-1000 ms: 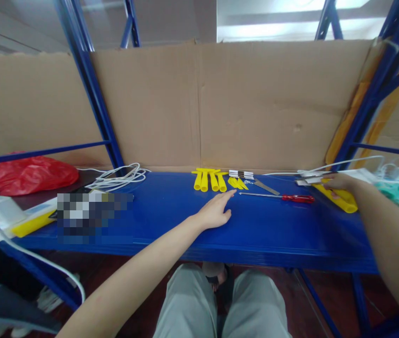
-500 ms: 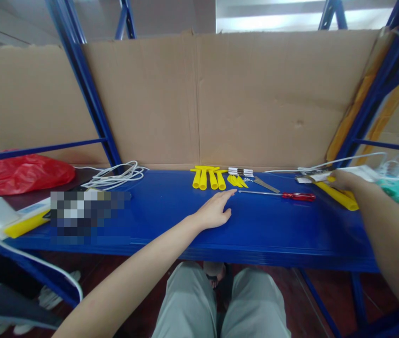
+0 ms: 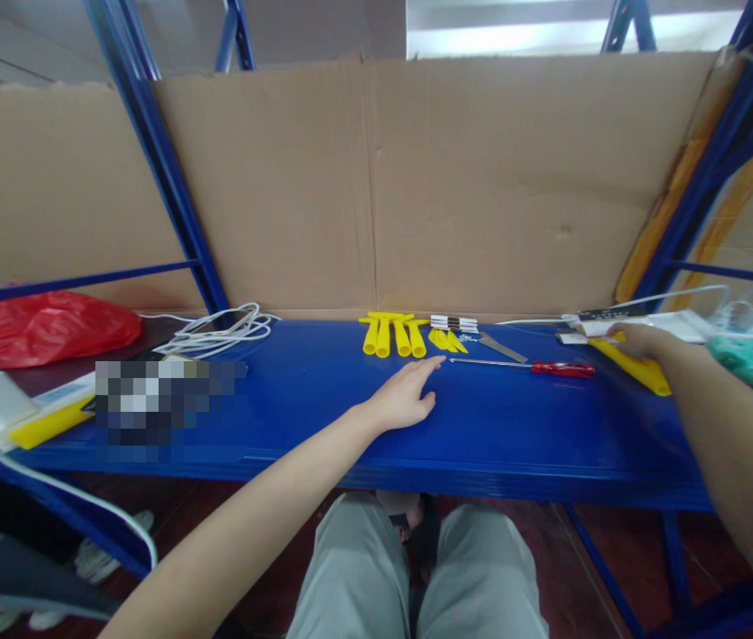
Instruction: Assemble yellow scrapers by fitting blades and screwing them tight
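My left hand (image 3: 406, 395) lies palm down on the blue shelf (image 3: 515, 435), fingers stretched out, holding nothing. Its fingertips come close to the tip of a long screwdriver (image 3: 562, 369) with a clear red handle. At the right end of the shelf, my right hand (image 3: 642, 340) has its fingers curled at the far end of a yellow tubular handle (image 3: 639, 368); some fingers are hidden. Beyond my left hand stand several yellow T-shaped plastic handles (image 3: 395, 337). Beside them are small yellow pointed pieces (image 3: 446, 341), a white bundle with a dark band (image 3: 454, 324) and a flat metal strip (image 3: 504, 348).
A coiled white cable (image 3: 230, 330) and a red plastic bag (image 3: 50, 328) lie to the left, near another yellow handle (image 3: 53, 424). Cardboard (image 3: 482, 186) closes the back between blue posts (image 3: 163, 160). At far right sits a green and white package (image 3: 752, 362).
My right hand has shifted slightly away from me and left, and the yellow handle has moved a little with it. My left hand has stayed in place.
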`<state>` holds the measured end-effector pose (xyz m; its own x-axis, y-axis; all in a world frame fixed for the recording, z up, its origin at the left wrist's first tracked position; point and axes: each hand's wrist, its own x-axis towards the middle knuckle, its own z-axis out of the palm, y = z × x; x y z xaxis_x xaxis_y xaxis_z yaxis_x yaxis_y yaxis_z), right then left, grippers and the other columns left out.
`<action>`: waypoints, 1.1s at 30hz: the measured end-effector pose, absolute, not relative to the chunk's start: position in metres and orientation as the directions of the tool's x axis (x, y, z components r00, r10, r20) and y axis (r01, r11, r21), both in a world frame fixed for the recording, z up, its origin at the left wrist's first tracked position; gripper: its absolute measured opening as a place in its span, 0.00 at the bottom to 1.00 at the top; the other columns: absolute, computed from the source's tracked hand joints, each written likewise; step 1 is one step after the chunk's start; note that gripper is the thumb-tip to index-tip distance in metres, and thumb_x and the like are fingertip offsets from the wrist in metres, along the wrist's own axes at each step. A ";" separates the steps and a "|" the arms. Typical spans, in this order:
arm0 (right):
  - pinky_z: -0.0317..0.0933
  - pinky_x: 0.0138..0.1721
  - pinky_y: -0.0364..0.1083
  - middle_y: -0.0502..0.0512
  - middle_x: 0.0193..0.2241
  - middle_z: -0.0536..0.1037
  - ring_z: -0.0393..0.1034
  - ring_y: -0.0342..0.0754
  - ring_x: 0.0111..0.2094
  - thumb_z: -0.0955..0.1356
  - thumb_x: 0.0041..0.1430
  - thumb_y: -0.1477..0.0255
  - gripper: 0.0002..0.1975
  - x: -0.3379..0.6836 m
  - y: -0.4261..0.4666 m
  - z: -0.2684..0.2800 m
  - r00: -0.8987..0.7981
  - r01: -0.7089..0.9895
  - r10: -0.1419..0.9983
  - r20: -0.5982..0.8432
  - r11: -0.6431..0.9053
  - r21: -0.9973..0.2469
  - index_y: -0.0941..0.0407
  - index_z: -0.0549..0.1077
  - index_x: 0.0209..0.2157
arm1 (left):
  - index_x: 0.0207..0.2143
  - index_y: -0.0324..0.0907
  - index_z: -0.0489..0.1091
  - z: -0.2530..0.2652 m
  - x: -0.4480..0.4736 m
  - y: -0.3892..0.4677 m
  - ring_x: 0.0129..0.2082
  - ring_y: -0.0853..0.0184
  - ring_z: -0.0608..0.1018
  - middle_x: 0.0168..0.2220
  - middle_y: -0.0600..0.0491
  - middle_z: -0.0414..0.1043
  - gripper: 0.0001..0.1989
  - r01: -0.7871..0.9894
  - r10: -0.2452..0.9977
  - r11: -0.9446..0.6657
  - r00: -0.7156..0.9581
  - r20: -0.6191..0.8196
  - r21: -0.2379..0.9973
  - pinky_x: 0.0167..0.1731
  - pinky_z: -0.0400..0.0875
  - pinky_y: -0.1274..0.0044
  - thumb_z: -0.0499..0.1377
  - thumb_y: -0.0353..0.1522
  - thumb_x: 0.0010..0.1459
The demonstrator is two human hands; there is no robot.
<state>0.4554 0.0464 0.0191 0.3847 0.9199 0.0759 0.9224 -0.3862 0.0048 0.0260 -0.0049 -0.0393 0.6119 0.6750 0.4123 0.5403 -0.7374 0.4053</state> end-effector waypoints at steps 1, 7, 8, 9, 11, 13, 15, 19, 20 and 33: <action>0.59 0.31 0.45 0.66 0.35 0.77 0.69 0.50 0.27 0.64 0.56 0.80 0.19 0.456 0.048 0.019 0.389 0.921 0.917 0.084 -0.391 0.005 0.60 0.73 0.50 | 0.62 0.43 0.57 -0.039 0.026 -0.005 0.60 0.59 0.67 0.62 0.46 0.62 0.32 0.540 0.675 -0.737 0.610 0.415 0.406 0.61 0.59 0.62 0.55 0.26 0.53; 0.62 0.37 0.45 0.70 0.44 0.77 0.73 0.52 0.36 0.64 0.55 0.81 0.22 0.463 0.053 0.018 0.386 0.922 0.921 0.048 -0.387 0.014 0.62 0.73 0.52 | 0.62 0.39 0.57 -0.038 0.027 -0.006 0.60 0.58 0.66 0.62 0.43 0.61 0.32 0.549 0.678 -0.735 0.614 0.405 0.399 0.61 0.58 0.63 0.55 0.26 0.53; 0.62 0.38 0.45 0.69 0.45 0.76 0.73 0.52 0.38 0.64 0.55 0.81 0.22 0.464 0.054 0.019 0.392 0.919 0.919 0.041 -0.393 0.026 0.61 0.72 0.52 | 0.62 0.39 0.57 -0.038 0.027 -0.006 0.60 0.58 0.66 0.62 0.44 0.61 0.32 0.550 0.679 -0.734 0.613 0.405 0.399 0.61 0.58 0.63 0.55 0.26 0.53; 0.63 0.39 0.45 0.68 0.46 0.76 0.73 0.52 0.39 0.64 0.54 0.81 0.23 0.464 0.055 0.019 0.398 0.916 0.917 0.034 -0.399 0.039 0.60 0.72 0.53 | 0.61 0.39 0.58 -0.037 0.027 -0.006 0.60 0.59 0.67 0.62 0.44 0.61 0.31 0.551 0.679 -0.734 0.611 0.406 0.398 0.61 0.58 0.63 0.55 0.26 0.53; 0.63 0.42 0.46 0.68 0.49 0.75 0.73 0.53 0.43 0.64 0.54 0.80 0.24 0.465 0.057 0.020 0.405 0.912 0.914 0.027 -0.406 0.065 0.60 0.71 0.54 | 0.60 0.39 0.59 -0.036 0.028 -0.007 0.60 0.59 0.67 0.61 0.44 0.63 0.30 0.557 0.680 -0.733 0.610 0.407 0.391 0.62 0.58 0.63 0.55 0.26 0.53; 0.62 0.45 0.46 0.70 0.50 0.73 0.71 0.54 0.47 0.64 0.55 0.80 0.24 0.465 0.057 0.021 0.407 0.909 0.913 0.024 -0.407 0.091 0.63 0.69 0.55 | 0.59 0.38 0.62 -0.035 0.028 -0.008 0.60 0.59 0.67 0.60 0.45 0.64 0.28 0.567 0.682 -0.732 0.611 0.402 0.379 0.62 0.58 0.64 0.55 0.26 0.54; 0.61 0.46 0.45 0.72 0.51 0.72 0.71 0.54 0.48 0.63 0.55 0.80 0.24 0.463 0.056 0.022 0.412 0.905 0.911 0.023 -0.411 0.110 0.65 0.68 0.55 | 0.57 0.37 0.64 -0.033 0.029 -0.009 0.59 0.59 0.68 0.58 0.45 0.67 0.26 0.576 0.683 -0.730 0.610 0.401 0.367 0.61 0.59 0.66 0.54 0.26 0.54; 0.62 0.45 0.45 0.73 0.52 0.72 0.70 0.54 0.49 0.63 0.56 0.80 0.23 0.461 0.052 0.023 0.394 0.908 0.918 0.039 -0.395 0.138 0.65 0.69 0.54 | 0.54 0.37 0.68 -0.032 0.030 -0.008 0.56 0.60 0.71 0.56 0.46 0.70 0.23 0.585 0.677 -0.735 0.604 0.421 0.343 0.59 0.62 0.67 0.54 0.26 0.54; 0.62 0.45 0.46 0.73 0.52 0.71 0.70 0.55 0.49 0.62 0.57 0.79 0.22 0.460 0.050 0.022 0.387 0.908 0.920 0.054 -0.391 0.150 0.66 0.69 0.54 | 0.53 0.38 0.68 -0.032 0.030 -0.008 0.56 0.60 0.71 0.55 0.46 0.71 0.22 0.586 0.675 -0.737 0.601 0.428 0.337 0.59 0.63 0.68 0.54 0.26 0.54; 0.63 0.49 0.54 0.72 0.47 0.75 0.69 0.60 0.50 0.65 0.55 0.79 0.14 0.404 0.029 0.028 0.311 0.949 0.864 0.395 -0.263 -0.171 0.64 0.75 0.42 | 0.38 0.41 0.78 -0.028 0.027 0.001 0.42 0.63 0.80 0.40 0.51 0.80 0.16 0.650 0.720 -0.683 0.524 0.455 0.333 0.47 0.72 0.73 0.52 0.24 0.54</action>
<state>0.4038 0.0291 0.0281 0.3108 0.8643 0.3954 0.9494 -0.2630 -0.1714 0.0266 0.0013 -0.0280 0.5239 0.7198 0.4554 0.6496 -0.6835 0.3330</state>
